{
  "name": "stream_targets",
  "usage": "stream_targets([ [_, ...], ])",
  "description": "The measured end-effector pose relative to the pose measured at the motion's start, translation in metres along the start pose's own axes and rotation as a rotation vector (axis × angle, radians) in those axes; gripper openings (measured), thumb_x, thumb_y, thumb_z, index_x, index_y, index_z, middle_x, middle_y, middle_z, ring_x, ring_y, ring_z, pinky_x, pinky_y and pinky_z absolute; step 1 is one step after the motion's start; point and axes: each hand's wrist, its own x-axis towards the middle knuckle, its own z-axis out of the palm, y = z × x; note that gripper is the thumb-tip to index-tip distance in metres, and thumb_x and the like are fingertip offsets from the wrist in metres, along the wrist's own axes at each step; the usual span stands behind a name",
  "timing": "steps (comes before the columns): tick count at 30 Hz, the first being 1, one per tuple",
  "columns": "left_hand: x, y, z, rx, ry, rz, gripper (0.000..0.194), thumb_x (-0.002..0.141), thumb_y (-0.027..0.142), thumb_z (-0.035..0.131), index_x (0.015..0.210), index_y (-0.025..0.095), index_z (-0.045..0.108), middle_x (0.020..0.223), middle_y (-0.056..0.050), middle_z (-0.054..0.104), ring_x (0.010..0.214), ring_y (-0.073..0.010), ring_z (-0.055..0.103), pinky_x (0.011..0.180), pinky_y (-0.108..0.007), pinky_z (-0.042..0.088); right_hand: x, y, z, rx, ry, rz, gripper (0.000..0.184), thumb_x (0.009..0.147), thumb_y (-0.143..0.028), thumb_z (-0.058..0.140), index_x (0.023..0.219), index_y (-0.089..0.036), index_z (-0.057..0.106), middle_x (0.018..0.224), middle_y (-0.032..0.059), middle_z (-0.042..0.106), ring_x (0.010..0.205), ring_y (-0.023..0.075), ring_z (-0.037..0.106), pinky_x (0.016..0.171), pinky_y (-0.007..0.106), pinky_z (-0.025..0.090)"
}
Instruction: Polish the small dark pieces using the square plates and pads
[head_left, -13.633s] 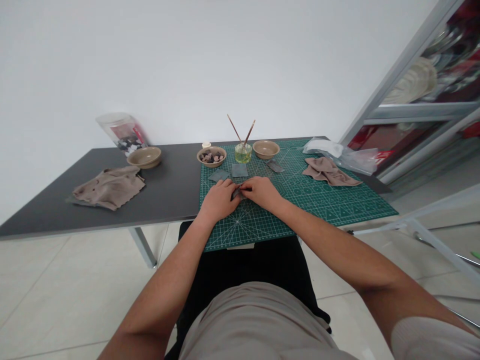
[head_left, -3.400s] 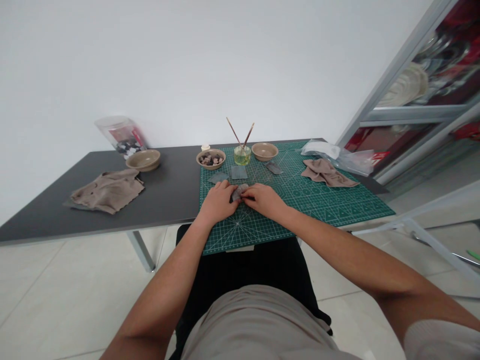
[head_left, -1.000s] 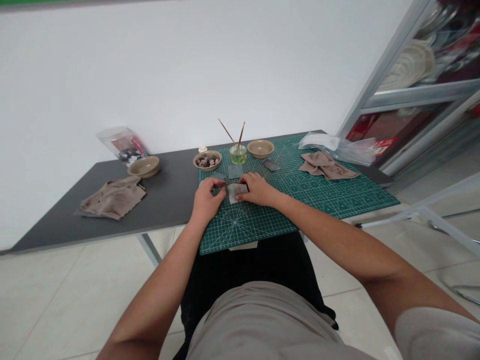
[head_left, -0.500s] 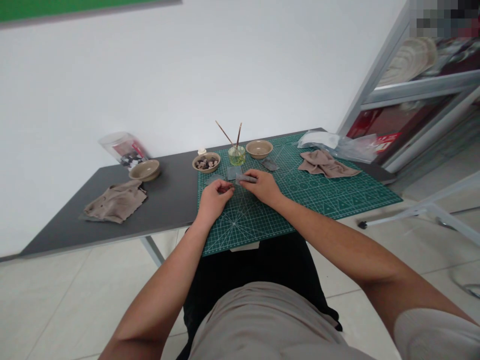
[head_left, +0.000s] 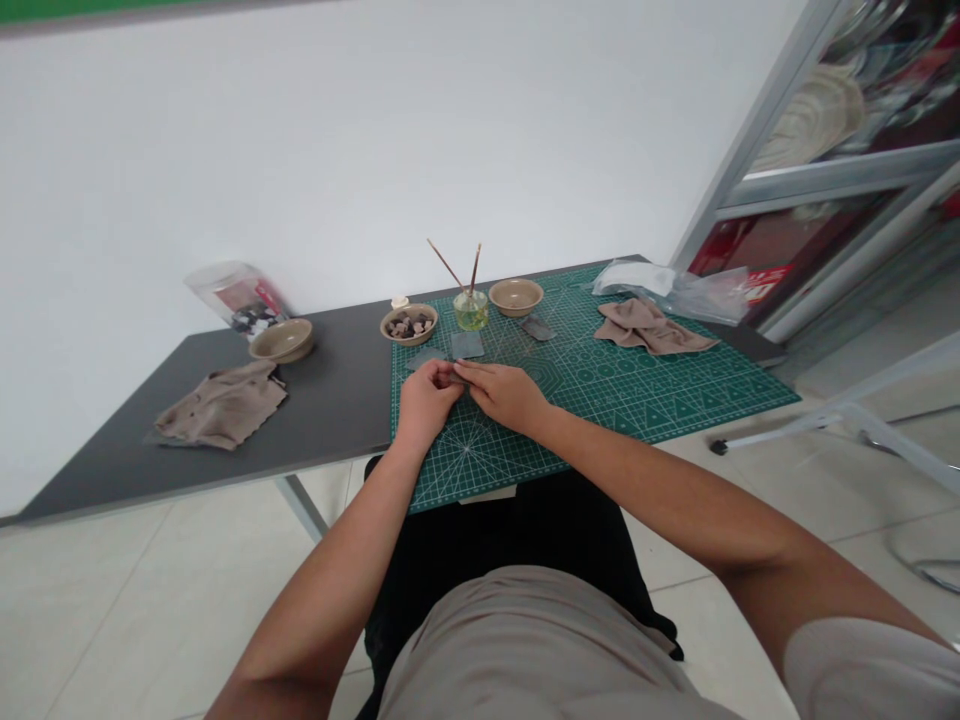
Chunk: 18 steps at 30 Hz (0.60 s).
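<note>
My left hand (head_left: 429, 402) is closed just above the cutting mat (head_left: 517, 455), its thumb and fingers pinching something small and dark that they mostly hide. Against those fingertips lies my right hand (head_left: 506, 395), fingers stretched together and pressed over the pinched piece. Only a sliver of the thin grey sandpaper-like sheet shows between the two hands. Just beyond them on the mat lie a grey square sheet (head_left: 467, 345) and another thin grey sheet (head_left: 424, 357). A darker grey sheet (head_left: 538, 328) rests farther right.
Behind the hands stand a bowl of brown and dark chunks (head_left: 409, 326), a glass jar (head_left: 471, 311) of yellowish liquid with two thin sticks, and a tan bowl (head_left: 516, 297). Brown cloths (head_left: 223, 405) lie at both sides. A clear plastic bag (head_left: 686, 290) sits right; another bowl (head_left: 283, 341) left.
My right hand has moved left with the grey sheet, from apart to touching my left fingertips. My left hand stays in nearly the same place. The view has shifted slightly.
</note>
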Motion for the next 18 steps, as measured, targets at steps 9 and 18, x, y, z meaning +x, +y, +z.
stream_targets([
  [9, -0.0071, 0.0058, -0.0018, 0.045, 0.073, 0.014, 0.006, 0.072, 0.023, 0.062, 0.067, 0.019, 0.063, 0.061, 0.004, 0.061, 0.059, -0.0119, 0.053, 0.061, -0.024, 0.04, -0.0019, 0.0005, 0.0053, -0.079, -0.041, 0.017, 0.051, 0.095, -0.008, 0.042, 0.145, -0.015, 0.051, 0.146, 0.0116, 0.055, 0.128, 0.0222, 0.06, 0.104, 0.039, 0.053],
  [18, -0.0101, 0.0074, -0.0006, 0.107, 0.097, 0.043, 0.013, 0.071, 0.021, 0.064, 0.06, 0.019, 0.057, 0.057, 0.005, 0.056, 0.057, -0.0109, 0.049, 0.06, -0.024, 0.039, -0.0043, -0.0025, 0.0053, -0.138, -0.061, 0.014, 0.05, 0.097, -0.01, 0.041, 0.146, -0.015, 0.049, 0.15, 0.0116, 0.05, 0.123, 0.0232, 0.063, 0.1, 0.037, 0.055],
])
